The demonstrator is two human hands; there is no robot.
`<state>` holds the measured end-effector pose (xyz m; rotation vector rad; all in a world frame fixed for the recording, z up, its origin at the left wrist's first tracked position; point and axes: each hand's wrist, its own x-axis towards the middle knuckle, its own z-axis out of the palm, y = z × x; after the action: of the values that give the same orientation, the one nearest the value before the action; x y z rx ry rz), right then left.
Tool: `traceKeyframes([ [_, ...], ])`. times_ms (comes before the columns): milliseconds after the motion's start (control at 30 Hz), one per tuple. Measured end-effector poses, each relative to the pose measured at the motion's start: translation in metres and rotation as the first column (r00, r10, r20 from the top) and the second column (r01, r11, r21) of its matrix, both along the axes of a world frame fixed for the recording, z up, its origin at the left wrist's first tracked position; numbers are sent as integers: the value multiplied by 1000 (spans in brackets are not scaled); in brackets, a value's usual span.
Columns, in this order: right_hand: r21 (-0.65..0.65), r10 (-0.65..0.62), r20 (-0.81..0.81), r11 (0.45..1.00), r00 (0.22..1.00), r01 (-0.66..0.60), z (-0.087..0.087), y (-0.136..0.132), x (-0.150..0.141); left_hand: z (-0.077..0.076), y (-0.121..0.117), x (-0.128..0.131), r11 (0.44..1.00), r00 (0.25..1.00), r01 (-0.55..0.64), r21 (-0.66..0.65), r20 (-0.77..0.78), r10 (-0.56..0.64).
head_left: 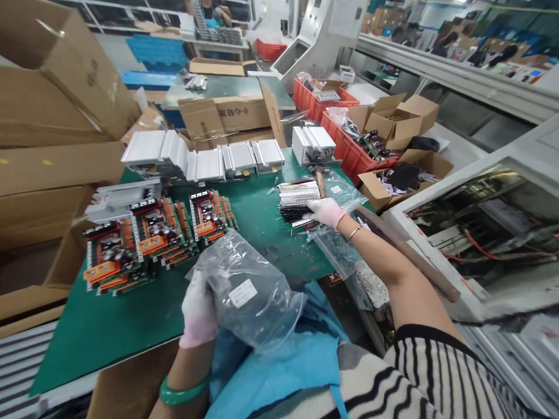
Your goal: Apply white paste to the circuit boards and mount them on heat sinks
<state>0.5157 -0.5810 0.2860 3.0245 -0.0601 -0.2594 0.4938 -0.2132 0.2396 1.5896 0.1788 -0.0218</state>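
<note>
My left hand (198, 308), in a white and pink glove, is closed on the edge of a clear plastic bag (262, 291) with a white label. The bag hangs over my lap and the table's front edge. My right hand (325, 212), gloved alike, reaches to the right end of a pile of thin silver and black strips (297, 198). Its fingers are apart and touch the strips. Left of the bag stand stacks of circuit boards (155, 230) with orange connectors, including another stack (208, 215) nearest the bag.
Finned aluminium housings (209, 164) line the table's back, with one more housing (313, 144) at right. A hammer (321, 183) and flat plastic bags (338, 250) lie near the strips. Large cardboard boxes (56, 151) stand left; red crates (345, 145) and a machine (489, 233) stand right.
</note>
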Motion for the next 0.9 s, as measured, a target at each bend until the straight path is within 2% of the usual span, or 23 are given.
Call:
traceKeyframes([
  [100, -18, 30, -19, 999, 999, -30, 1, -6, 3, 9, -4, -2, 986, 985, -110, -128, -148, 91],
  [300, -50, 80, -22, 995, 997, -81, 3, -27, -7, 23, -14, -4, 973, 971, -143, -180, -214, 103],
  [433, -69, 82, 21, 994, 996, -81, -2, -27, -11, 24, -22, -3, 944, 958, -142, -297, -283, 55],
  [633, -89, 127, 51, 989, 991, -122, -9, -15, -11, 17, -28, 6, 950, 986, -97, -298, -161, 50],
  [767, -113, 126, 92, 987, 988, -116, -7, -15, -13, 17, -30, 13, 969, 999, -38, -244, -43, 29],
  [833, -86, 124, 130, 990, 984, -114, -5, -16, -16, 22, -32, 14, 982, 1000, -15, -190, 23, 20],
  [900, 0, 117, 231, 993, 966, -121, -1, -14, -21, 28, -35, 15, 988, 995, 7, -154, 96, 8],
])
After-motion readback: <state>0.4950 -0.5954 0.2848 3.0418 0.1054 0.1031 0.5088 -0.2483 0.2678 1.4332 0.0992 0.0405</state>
